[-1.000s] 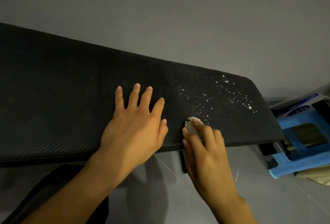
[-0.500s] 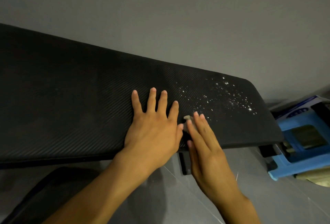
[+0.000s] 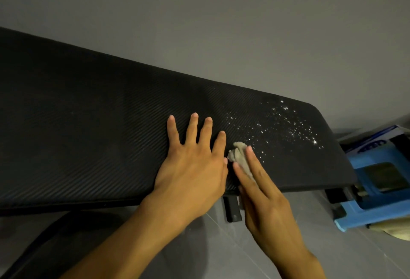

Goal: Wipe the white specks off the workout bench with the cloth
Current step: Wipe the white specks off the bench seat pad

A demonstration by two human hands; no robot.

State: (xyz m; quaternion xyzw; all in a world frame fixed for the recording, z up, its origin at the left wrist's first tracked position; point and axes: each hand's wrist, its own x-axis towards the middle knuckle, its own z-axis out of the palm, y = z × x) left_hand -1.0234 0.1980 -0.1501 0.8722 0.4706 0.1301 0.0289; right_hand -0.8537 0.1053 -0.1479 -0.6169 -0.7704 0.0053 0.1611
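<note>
Black worktop (image 3: 88, 145): left hand (image 3: 190, 172) spread flat, right hand (image 3: 266, 207) pressing cloth (image 3: 238, 152) with straight fingers (image 3: 255, 163), just beside white specks (image 3: 288, 127).

Black bench (image 3: 88, 134): white specks (image 3: 288, 127) (right end), cloth (image 3: 238, 152) beside them, left hand (image 3: 193, 167) flat

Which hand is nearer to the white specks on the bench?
Right. The right hand presses the cloth at the near edge of the white specks; the left hand lies flat on the bench, farther from them.
</note>
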